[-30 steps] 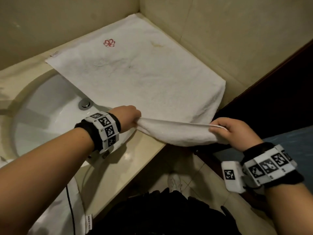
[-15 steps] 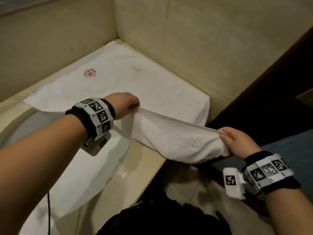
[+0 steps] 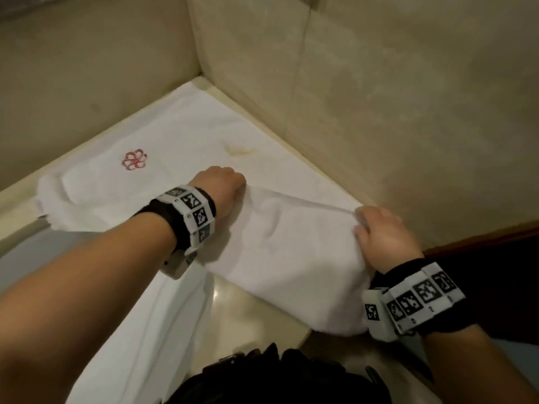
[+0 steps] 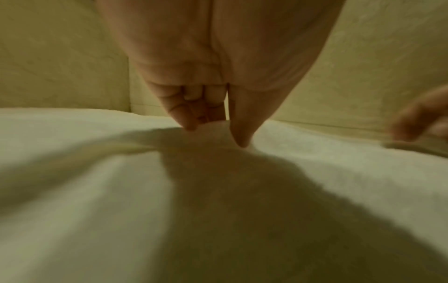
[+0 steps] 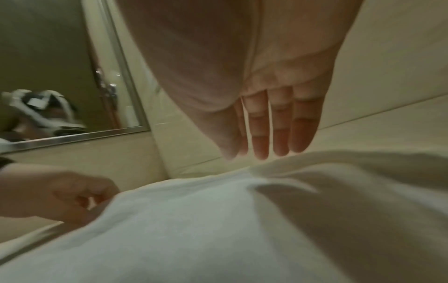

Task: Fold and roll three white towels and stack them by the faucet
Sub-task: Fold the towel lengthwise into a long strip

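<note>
Towel lies white on the counter in the wall corner, its near half doubled over. Left hand pinches the lifted edge, thumb against curled fingers in its wrist view. Right hand looks clenched from above, yet its wrist view shows fingers straight, together, tips at the edge.

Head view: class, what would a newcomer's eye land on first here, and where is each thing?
A white towel covers the countertop corner, its near part folded back over itself. The left hand pinches the folded edge near the centre; the right hand touches it with straight fingers farther right. A red flower emblem stands out on the towel's left part.
</note>
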Demonstrator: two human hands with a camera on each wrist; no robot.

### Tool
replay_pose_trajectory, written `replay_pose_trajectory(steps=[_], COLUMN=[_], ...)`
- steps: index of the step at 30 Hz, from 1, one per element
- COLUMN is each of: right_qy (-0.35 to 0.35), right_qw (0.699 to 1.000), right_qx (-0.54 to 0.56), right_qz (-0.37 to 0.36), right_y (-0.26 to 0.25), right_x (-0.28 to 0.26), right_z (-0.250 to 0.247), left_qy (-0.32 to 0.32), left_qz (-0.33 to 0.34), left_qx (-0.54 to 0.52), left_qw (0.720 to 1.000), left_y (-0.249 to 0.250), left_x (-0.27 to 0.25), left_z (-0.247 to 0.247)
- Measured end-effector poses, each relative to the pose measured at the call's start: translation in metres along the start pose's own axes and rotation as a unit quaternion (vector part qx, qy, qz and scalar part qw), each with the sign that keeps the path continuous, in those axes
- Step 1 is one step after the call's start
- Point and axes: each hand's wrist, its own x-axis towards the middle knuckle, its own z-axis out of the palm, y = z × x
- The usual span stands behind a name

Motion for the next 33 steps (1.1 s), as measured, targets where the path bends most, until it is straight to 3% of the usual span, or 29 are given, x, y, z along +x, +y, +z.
replay_pose_trajectory(steps=[5, 9, 13, 17, 23, 26, 28, 30, 33], right_qy=[-0.070, -0.128, -0.128, -0.147, -0.150, -0.112, -0.050, -0.015, -0.072], right_qw=[0.978, 0.938, 0.925, 0.916, 0.883, 0.891, 0.914, 0.956, 0.987], right_qx=[0.030, -0.047, -0.142, -0.141, -0.023, 0.131, 0.165, 0.113, -0.007], right_qz=[-0.197, -0.318, -0.329, -0.346, -0.445, -0.421, -0.367, -0.272, -0.142], right_y=[-0.109, -0.188, -0.216, -0.234, -0.315, -0.315, -0.293, -0.263, -0.227], right_x=[0.055, 0.084, 0.102, 0.107, 0.087, 0.103, 0.127, 0.158, 0.192], right_z=[0.015, 0.034, 0.034, 0.034, 0.050, 0.026, 0.003, -0.011, -0.004], left_qy=[0.018, 0.025, 0.018, 0.024, 0.137, 0.231, 0.286, 0.311, 0.258], left_qz=[-0.054, -0.130, -0.218, -0.278, -0.231, -0.227, -0.245, -0.271, -0.340], left_qx=[0.086, 0.080, 0.063, 0.043, 0.014, -0.009, -0.042, -0.087, -0.174], left_qw=[0.995, 0.988, 0.974, 0.959, 0.963, 0.946, 0.925, 0.907, 0.887], left_y=[-0.053, -0.096, -0.139, -0.174, -0.190, -0.195, -0.198, -0.200, -0.195], left_x=[-0.030, -0.064, -0.103, -0.135, -0.128, -0.115, -0.108, -0.099, -0.080], left_z=[0.005, 0.003, 0.000, -0.004, -0.043, -0.073, -0.084, -0.083, -0.061])
